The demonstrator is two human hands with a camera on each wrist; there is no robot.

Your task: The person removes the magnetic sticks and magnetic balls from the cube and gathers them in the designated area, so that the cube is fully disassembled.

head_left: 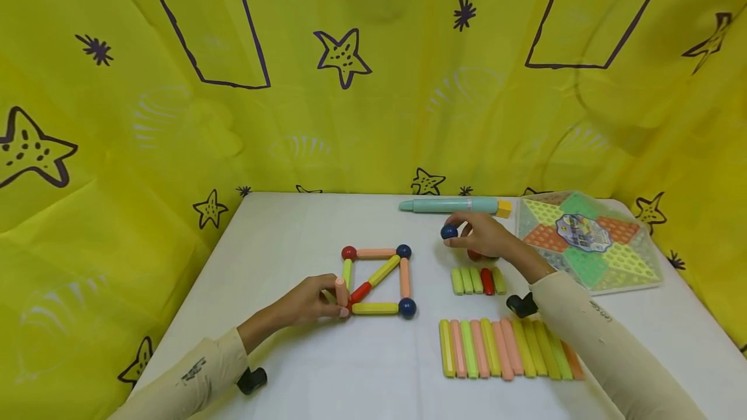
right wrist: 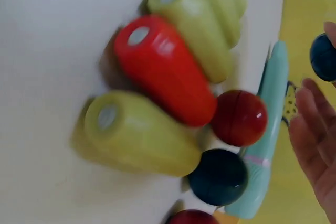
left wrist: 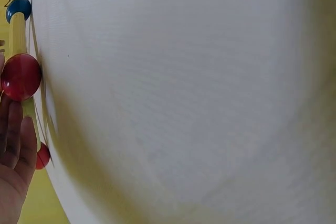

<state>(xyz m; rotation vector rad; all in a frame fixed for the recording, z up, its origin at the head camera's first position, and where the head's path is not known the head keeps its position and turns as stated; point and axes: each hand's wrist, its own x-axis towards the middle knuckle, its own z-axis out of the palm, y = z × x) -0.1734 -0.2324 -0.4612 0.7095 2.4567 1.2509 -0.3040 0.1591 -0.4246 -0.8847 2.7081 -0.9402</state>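
Blue ball (head_left: 449,232), pinched by right fingers (head_left: 467,218), left hand (head_left: 310,300) holding pink rod (head_left: 341,291)

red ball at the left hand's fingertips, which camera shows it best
The left wrist view: the red ball appears large and nearly whole there. The head view shows it small, partly hidden by the left hand. The right wrist view does not show it.

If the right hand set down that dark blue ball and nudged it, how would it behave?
The dark blue ball would probably roll, being round. Its smooth surface may be slippery. Pinched by the right hand without visible denting, it seems stiff.
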